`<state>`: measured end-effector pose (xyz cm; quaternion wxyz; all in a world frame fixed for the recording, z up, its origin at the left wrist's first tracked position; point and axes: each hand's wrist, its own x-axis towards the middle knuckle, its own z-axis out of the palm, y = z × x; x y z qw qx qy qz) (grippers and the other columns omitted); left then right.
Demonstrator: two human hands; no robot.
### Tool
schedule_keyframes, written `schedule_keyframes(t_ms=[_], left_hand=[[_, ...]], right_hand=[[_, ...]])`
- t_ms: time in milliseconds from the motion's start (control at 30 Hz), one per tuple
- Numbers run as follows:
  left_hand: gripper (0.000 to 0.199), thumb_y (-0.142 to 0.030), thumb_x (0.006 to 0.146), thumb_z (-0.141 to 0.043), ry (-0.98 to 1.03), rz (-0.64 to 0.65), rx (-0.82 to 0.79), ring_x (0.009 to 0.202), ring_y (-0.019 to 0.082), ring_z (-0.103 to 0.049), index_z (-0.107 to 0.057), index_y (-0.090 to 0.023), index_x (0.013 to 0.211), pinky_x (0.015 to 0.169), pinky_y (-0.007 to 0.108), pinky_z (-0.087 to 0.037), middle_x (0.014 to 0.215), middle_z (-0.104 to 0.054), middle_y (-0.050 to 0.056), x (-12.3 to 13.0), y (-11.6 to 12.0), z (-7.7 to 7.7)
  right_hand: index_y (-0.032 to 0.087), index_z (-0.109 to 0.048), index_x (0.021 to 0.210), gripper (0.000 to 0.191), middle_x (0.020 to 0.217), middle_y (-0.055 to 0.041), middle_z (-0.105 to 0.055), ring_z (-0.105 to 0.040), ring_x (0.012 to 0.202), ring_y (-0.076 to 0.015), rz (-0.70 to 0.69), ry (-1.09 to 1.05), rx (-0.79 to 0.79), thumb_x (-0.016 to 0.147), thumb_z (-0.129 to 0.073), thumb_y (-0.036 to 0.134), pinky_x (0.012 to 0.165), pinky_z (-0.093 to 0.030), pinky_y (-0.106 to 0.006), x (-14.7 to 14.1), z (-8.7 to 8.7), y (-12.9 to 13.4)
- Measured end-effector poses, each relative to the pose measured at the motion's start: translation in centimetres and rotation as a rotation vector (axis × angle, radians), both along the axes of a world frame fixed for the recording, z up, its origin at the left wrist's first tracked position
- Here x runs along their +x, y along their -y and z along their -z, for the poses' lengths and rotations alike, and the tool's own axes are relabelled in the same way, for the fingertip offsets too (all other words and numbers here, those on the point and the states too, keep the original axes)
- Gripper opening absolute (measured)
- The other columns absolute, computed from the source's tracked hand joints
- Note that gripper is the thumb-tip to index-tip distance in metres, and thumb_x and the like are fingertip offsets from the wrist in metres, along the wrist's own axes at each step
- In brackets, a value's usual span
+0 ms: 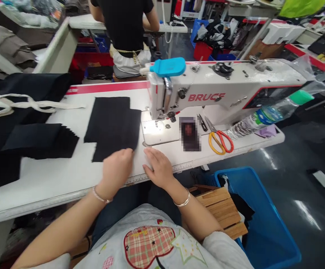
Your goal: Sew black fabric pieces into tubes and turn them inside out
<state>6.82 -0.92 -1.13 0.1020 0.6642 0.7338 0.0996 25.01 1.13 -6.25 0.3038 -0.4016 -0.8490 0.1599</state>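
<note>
Black fabric pieces (114, 123) lie flat and overlapping on the white table, left of the sewing machine's (201, 87) needle plate. My left hand (117, 169) is closed at the lower right corner of the fabric, fingers curled on its edge. Just to the right, my right hand (159, 168) rests on the table below the metal bed plate (158, 136). Its fingers are stretched out and I see nothing held in them. The fabric's right edge reaches the bed plate's left side. Under the needle area, no cloth shows.
Stacked dark fabric (39, 140) and a white strip (39, 104) lie at left. Right are orange-and-red scissors (221, 142), black thread snips (202, 123), a blurred-out dark item (190, 134) and a bottle (263, 117). A blue bin (266, 209) stands below; a person (125, 30) sits ahead.
</note>
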Motion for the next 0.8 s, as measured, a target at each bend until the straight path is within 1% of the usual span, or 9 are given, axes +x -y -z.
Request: schedule_keyframes(t_ms=[133, 233, 300, 367, 400, 467, 533, 600, 800], left_hand=[[0.029, -0.031, 0.093, -0.04, 0.112, 0.283, 0.11, 0.081, 0.027, -0.065, -0.069, -0.026, 0.094, 0.067, 0.039, -0.049, 0.085, -0.07, 0.012, 1.9, 2.4, 0.3], [0.032, -0.034, 0.096, -0.037, 0.165, 0.339, 0.152, 0.08, 0.023, -0.066, -0.069, -0.028, 0.089, 0.071, 0.039, -0.053, 0.086, -0.07, 0.01, 1.6, 2.5, -0.2], [0.032, -0.035, 0.096, -0.037, 0.204, 0.344, 0.222, 0.093, 0.023, -0.067, -0.069, -0.031, 0.096, 0.084, 0.04, -0.055, 0.1, -0.071, 0.008, 0.4, 1.4, -0.4], [0.034, -0.035, 0.096, -0.036, 0.17, 0.279, 0.274, 0.116, 0.026, -0.061, -0.065, -0.03, 0.114, 0.1, 0.045, -0.049, 0.121, -0.067, 0.009, -1.1, -0.6, -0.3], [0.039, -0.035, 0.096, -0.035, 0.125, 0.226, 0.251, 0.126, 0.027, -0.055, -0.06, -0.026, 0.124, 0.107, 0.048, -0.044, 0.132, -0.061, 0.01, -1.9, -1.8, -0.2], [0.05, -0.037, 0.097, -0.031, 0.003, 0.115, 0.126, 0.142, 0.032, -0.037, -0.047, -0.016, 0.14, 0.115, 0.054, -0.033, 0.151, -0.043, 0.014, -3.1, -4.2, 0.2], [0.058, -0.041, 0.098, -0.027, -0.032, 0.062, 0.08, 0.145, 0.038, -0.028, -0.04, -0.011, 0.145, 0.115, 0.06, -0.028, 0.156, -0.034, 0.016, -3.9, -6.0, 0.4], [0.061, -0.043, 0.098, -0.024, -0.04, 0.03, 0.065, 0.145, 0.041, -0.027, -0.037, -0.01, 0.148, 0.114, 0.064, -0.026, 0.157, -0.033, 0.016, -4.2, -7.3, 0.2], [0.059, -0.044, 0.097, -0.027, -0.065, -0.069, 0.035, 0.146, 0.039, -0.024, -0.036, -0.017, 0.149, 0.114, 0.067, -0.02, 0.159, -0.03, 0.013, -5.0, -9.8, -1.4]], right_hand=[[0.023, -0.049, 0.142, 0.051, 0.145, -0.0105, -0.049, -0.046, 0.131, -0.0281, -0.037, -0.012, 0.025, 0.091, -0.05, 0.024, 0.111, -0.041, -0.05, -0.3, -0.7, -0.3], [0.023, -0.065, 0.125, 0.039, 0.139, -0.0091, -0.056, -0.047, 0.129, -0.0293, -0.087, -0.032, 0.071, 0.089, -0.051, 0.02, 0.107, -0.043, -0.052, -0.3, -1.0, -0.5], [0.022, -0.071, 0.112, 0.03, 0.129, -0.0077, -0.064, -0.048, 0.127, -0.0295, -0.11, -0.049, 0.083, 0.089, -0.052, 0.018, 0.106, -0.044, -0.053, -0.1, -0.9, -0.3], [0.021, -0.071, 0.108, 0.027, 0.12, -0.0072, -0.069, -0.051, 0.125, -0.0284, -0.104, -0.083, 0.083, 0.089, -0.052, 0.016, 0.105, -0.046, -0.052, 0.3, -0.6, 0.1], [0.021, -0.071, 0.107, 0.027, 0.117, -0.0075, -0.07, -0.053, 0.123, -0.0277, -0.086, -0.113, 0.086, 0.088, -0.052, 0.015, 0.104, -0.047, -0.052, 0.6, -0.4, 0.5], [0.02, -0.07, 0.107, 0.028, 0.112, -0.0082, -0.071, -0.057, 0.119, -0.0265, -0.037, -0.186, 0.11, 0.087, -0.052, 0.011, 0.101, -0.05, -0.051, 1.1, -0.2, 1.5], [0.02, -0.068, 0.106, 0.03, 0.106, -0.0082, -0.073, -0.06, 0.115, -0.0256, 0.001, -0.255, 0.152, 0.086, -0.051, 0.007, 0.097, -0.054, -0.049, 1.6, -0.2, 2.6], [0.02, -0.067, 0.105, 0.031, 0.101, -0.0084, -0.073, -0.063, 0.109, -0.0252, 0.026, -0.314, 0.196, 0.084, -0.05, 0.004, 0.092, -0.056, -0.048, 1.8, -0.4, 3.6], [0.02, -0.065, 0.095, 0.026, 0.091, -0.0081, -0.072, -0.068, 0.092, -0.0232, 0.085, -0.415, 0.261, 0.08, -0.052, 0.003, 0.083, -0.059, -0.045, 2.0, -1.7, 4.3]])
